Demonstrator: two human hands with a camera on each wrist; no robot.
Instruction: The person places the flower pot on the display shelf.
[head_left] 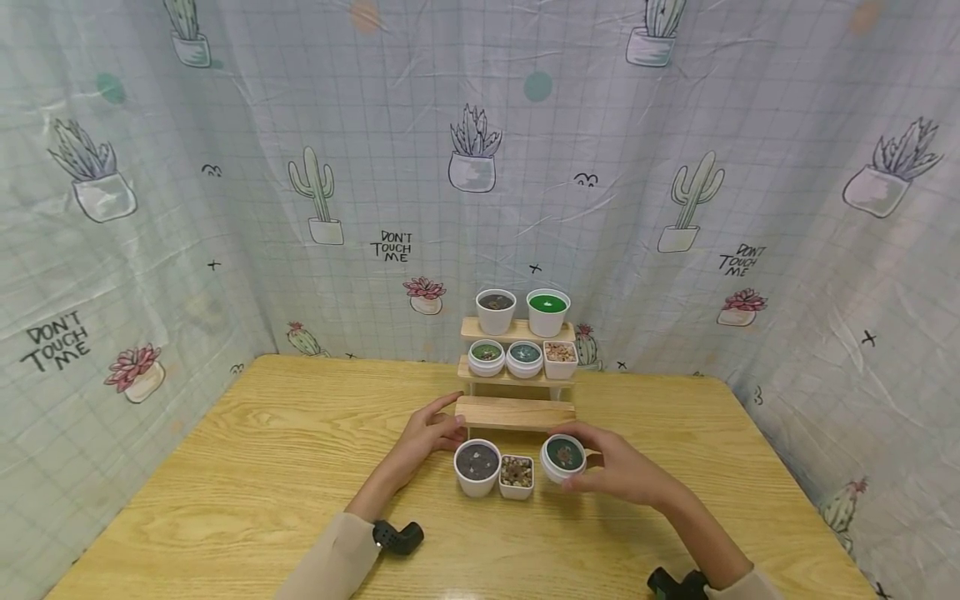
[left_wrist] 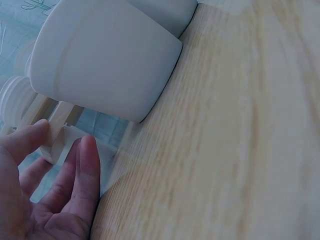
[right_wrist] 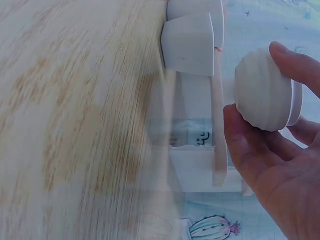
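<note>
My right hand (head_left: 626, 468) pinches a small round white pot (head_left: 562, 461) with a dark green top between thumb and fingers. The right wrist view shows this ribbed pot (right_wrist: 265, 90) raised off the table, level with the lowest shelf. My left hand (head_left: 426, 437) holds the left end of the lowest wooden shelf (head_left: 516, 412) of a three-step display stand. In the left wrist view its thumb lies on the plank end (left_wrist: 60, 117), with the fingers beneath by the pale leg. In front stand a taller white pot with grey fill (head_left: 477, 468) and a square pebble-filled pot (head_left: 517, 477).
The middle shelf (head_left: 517, 381) carries two round pots and a square pot of pale pebbles (head_left: 560, 358). On the top shelf (head_left: 517, 332) are a grey-filled pot (head_left: 496, 311) and a bright green one (head_left: 548, 312). A cactus-print curtain (head_left: 540, 217) hangs behind the wooden table (head_left: 315, 433).
</note>
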